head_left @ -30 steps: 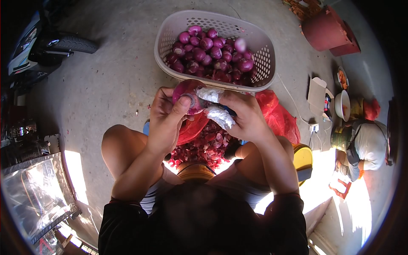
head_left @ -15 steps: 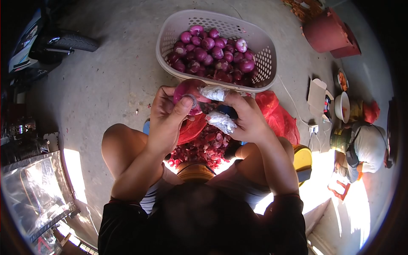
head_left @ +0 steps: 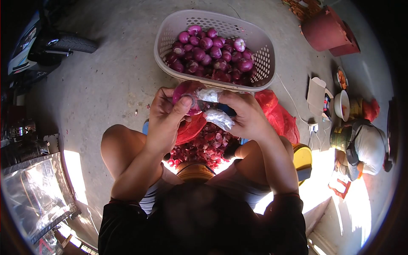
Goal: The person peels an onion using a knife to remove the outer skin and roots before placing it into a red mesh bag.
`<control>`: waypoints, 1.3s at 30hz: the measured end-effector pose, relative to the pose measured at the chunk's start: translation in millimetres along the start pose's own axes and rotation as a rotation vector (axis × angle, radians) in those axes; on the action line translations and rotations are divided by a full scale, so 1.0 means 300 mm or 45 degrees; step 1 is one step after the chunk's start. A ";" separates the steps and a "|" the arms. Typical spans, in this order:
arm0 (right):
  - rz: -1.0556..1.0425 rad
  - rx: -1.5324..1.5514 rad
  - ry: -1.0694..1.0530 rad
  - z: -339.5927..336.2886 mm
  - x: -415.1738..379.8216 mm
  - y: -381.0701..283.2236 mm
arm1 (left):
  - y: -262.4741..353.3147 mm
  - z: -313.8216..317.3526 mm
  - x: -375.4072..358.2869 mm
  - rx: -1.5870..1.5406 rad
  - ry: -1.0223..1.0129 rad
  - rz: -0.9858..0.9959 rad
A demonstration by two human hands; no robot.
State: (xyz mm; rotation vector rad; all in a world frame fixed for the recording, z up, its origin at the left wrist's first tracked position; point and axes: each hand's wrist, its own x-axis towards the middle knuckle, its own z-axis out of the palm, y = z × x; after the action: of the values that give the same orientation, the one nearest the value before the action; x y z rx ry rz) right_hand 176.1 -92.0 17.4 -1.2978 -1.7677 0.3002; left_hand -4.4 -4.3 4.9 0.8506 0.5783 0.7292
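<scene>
- Concrete floor (head_left: pixel 114 76), outdoors.
- Left hand (head_left: pixel 163 121) closed round a red onion (head_left: pixel 187 95); right hand (head_left: pixel 246 117), fingertips wrapped white, pinches at it.
- Grip barely shifted since earlier; peeling continues.
- Basket (head_left: pixel 163 40) of onions beyond; peelings (head_left: pixel 204 146) beneath.

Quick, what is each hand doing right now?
Left hand: closed around a round purple onion.
Right hand: closed, white-wrapped fingertips at the onion; any tool hidden.
</scene>
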 end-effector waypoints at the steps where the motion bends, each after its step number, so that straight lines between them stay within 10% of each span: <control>1: -0.003 -0.025 -0.011 0.002 0.001 -0.001 | 0.000 0.000 0.000 -0.003 0.002 -0.007; 24: 0.252 0.467 0.193 0.048 0.000 0.019 | 0.035 0.017 -0.005 0.018 0.001 -0.074; 30: 0.515 0.333 -0.100 -0.024 0.002 -0.024 | 0.034 0.003 -0.004 0.009 -0.054 -0.069; 39: 0.304 0.120 -0.142 -0.025 0.006 -0.007 | 0.026 0.017 -0.001 0.052 0.001 -0.017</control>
State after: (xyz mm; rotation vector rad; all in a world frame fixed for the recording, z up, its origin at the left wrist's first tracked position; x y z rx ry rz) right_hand 180.4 -93.6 24.0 -1.4491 -1.6688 0.5934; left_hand -3.8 -3.4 14.0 0.8837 0.6005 0.7079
